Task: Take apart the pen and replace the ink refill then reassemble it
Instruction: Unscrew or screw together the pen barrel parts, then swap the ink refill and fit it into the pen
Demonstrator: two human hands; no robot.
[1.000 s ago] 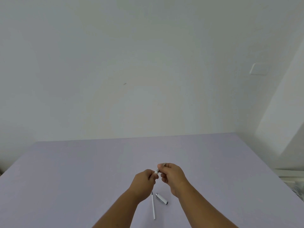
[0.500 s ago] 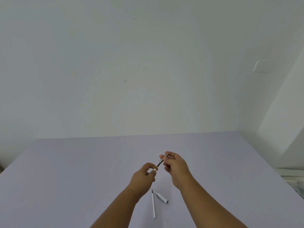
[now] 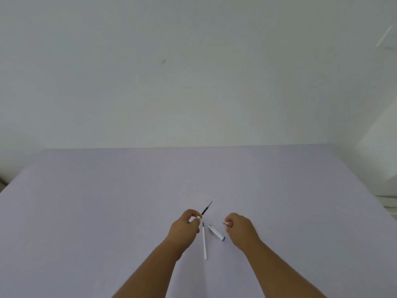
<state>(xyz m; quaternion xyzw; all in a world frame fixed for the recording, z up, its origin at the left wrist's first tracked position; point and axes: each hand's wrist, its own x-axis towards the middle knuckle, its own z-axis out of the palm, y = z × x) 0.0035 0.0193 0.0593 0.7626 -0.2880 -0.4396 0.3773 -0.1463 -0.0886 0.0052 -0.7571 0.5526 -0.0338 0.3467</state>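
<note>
My left hand (image 3: 186,225) pinches the lower pen barrel, from which a dark ink refill (image 3: 206,208) sticks up and to the right, its tip in the air. My right hand (image 3: 240,229) is closed on a small silver tip piece (image 3: 224,224), apart from the left hand. Between the hands, on the lilac table (image 3: 107,211), lie a thin white spare refill (image 3: 204,240) pointing away from me and a white pen cap section with a silver clip (image 3: 216,232).
A pale wall rises behind the table's far edge. A white ledge or sill (image 3: 386,203) sits off the table's right side.
The hands were together at the pen; they have pulled apart. The silver tip piece came off with my right hand, leaving the dark refill bare in my left. Both hands dropped lower.
</note>
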